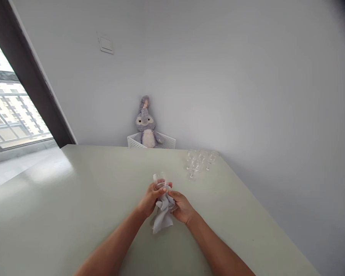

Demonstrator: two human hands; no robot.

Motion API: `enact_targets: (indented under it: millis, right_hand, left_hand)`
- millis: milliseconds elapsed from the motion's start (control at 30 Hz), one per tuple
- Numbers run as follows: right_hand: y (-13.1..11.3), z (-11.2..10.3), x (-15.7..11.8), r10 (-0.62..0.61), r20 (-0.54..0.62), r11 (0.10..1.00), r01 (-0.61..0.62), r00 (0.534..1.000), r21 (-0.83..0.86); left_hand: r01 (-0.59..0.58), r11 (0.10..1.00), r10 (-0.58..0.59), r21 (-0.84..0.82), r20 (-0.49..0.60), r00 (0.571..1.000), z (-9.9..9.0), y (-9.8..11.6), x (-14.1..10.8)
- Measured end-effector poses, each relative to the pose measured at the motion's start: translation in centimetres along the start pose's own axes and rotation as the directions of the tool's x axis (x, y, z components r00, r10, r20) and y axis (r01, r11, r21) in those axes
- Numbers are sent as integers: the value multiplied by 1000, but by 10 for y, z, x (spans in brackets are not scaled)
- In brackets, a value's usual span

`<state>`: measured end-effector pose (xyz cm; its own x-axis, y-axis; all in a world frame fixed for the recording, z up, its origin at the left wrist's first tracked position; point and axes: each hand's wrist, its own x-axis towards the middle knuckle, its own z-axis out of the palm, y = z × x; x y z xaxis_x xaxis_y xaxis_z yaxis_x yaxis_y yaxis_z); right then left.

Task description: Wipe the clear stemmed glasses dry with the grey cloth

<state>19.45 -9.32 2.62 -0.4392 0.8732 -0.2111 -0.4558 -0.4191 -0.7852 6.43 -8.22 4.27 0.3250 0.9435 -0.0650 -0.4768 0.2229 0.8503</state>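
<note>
A clear stemmed glass [160, 178] is held tilted above the table, its rim pointing away from me. My left hand [149, 199] is closed around its bowl. A light grey cloth [163, 221] wraps the stem and hangs down between my hands. My right hand [184, 209] is closed on the cloth at the stem, close to the glass's foot. The fingers partly hide the stem, and how much of the cloth each hand grips is not clear.
Several clear stemmed glasses [196, 161] stand grouped at the table's far right corner. Behind the far edge, a grey plush toy [148, 128] sits in a white perforated basket [168, 142]. Walls border the pale green table [103, 180]; a window is at left.
</note>
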Motion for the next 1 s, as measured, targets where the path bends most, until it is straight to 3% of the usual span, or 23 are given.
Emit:
enact_targets:
  millis: [100,200,333,400,500,567,600,667,700,767,833,900,933,1000]
  right_hand:
    - [0,-5,3,-160,-34,935,141,986,-327]
    - [-2,-13,2,-386,-33,666,254,922,-702]
    - [-4,-13,-9,-574,-25,384,242,818,-891]
    - [-4,-5,-15,-596,167,192,342,786,-920]
    - [-1,9,-19,-416,551,-150,544,723,-826]
    - [1,14,-17,-348,617,-257,561,706,-787]
    - [2,13,-15,-355,609,-270,546,709,-793]
    - [2,9,-12,-397,566,-203,533,722,-822]
    - [1,5,-10,-432,532,-116,540,728,-834]
    - [-1,-1,-8,-512,401,162,544,760,-823]
    - [-1,-4,-4,-542,183,516,497,820,-698]
    - [4,-2,1,-460,-14,795,404,888,-452]
    - [8,1,3,-391,-77,881,348,917,-321]
    - [17,7,7,-260,-133,962,245,956,-119]
  left_hand:
    - [-10,999,16,45,-138,990,-5,-4,6]
    - [-32,998,43,52,-220,975,-12,-5,11]
    - [-119,992,124,35,-368,922,-22,-2,15]
    - [-154,988,148,17,-402,904,-25,0,16]
    - [-143,989,117,-28,-432,894,-24,0,17]
    - [-109,989,59,-96,-425,903,-23,0,16]
    - [-75,987,13,-143,-397,918,-22,1,15]
    - [42,971,-113,-237,-297,948,-19,1,14]
    - [102,957,-173,-273,-249,953,-18,2,14]
    - [153,934,-229,-322,-212,950,-15,2,13]
    - [72,939,-162,-336,-247,955,-12,2,13]
    - [-84,951,-10,-298,-300,954,-9,3,12]
    - [-162,953,73,-257,-323,944,-8,4,11]
    - [-281,949,221,-141,-334,916,-5,5,9]
